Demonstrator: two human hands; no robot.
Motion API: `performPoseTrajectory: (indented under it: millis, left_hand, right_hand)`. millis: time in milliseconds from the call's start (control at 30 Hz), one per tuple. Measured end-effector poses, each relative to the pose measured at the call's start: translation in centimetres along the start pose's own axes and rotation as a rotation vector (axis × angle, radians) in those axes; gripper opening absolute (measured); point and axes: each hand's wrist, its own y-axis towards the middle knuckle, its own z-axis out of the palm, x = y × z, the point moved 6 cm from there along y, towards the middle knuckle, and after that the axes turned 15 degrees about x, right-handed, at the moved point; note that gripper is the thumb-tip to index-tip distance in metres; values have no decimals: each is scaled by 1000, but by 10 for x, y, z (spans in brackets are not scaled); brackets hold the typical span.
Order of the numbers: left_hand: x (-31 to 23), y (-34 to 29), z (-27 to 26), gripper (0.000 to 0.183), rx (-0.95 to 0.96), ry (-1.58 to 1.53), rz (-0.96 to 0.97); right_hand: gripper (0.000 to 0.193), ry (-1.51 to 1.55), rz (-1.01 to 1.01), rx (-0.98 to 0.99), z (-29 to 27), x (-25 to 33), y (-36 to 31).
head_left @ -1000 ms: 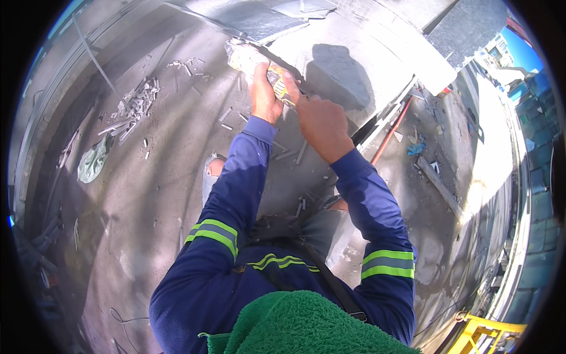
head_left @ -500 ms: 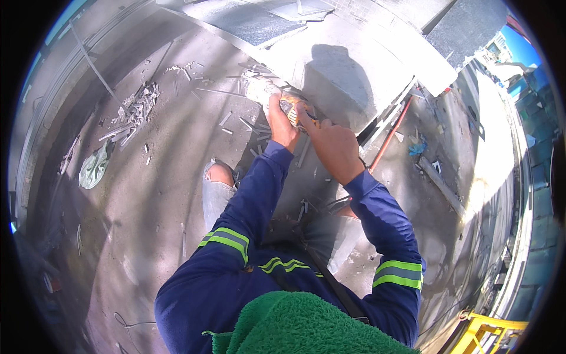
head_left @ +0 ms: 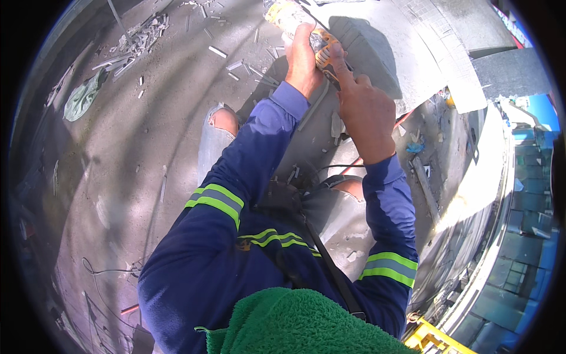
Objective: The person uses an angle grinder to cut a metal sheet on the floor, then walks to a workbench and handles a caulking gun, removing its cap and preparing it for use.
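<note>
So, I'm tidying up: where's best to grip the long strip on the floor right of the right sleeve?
Probably mid-length on the long strip, from the left, the side of the right sleeve, pinching across its narrow width: it lies slender and straight, a blue scrap near its far end.

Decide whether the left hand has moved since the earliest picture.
Yes: the left hand has moved rightward, now farther from the pale green plastic bag to its left.
</note>
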Motion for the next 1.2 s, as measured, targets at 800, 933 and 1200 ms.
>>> performPoseTrajectory:
  millis: [800, 933, 1200]
  left_hand:
    - [12, 9, 5, 40, 81, 10, -87]
    - [8, 8, 7, 54, 79, 172, -72]
    - [6, 1, 14, 44, 107, 66, -147]
  right_hand:
    - [91, 67, 49, 16, -1, -9, 0]
    - [88, 52, 62, 31, 0, -8, 0]
    - [90, 50, 50, 40, -4, -5, -4]
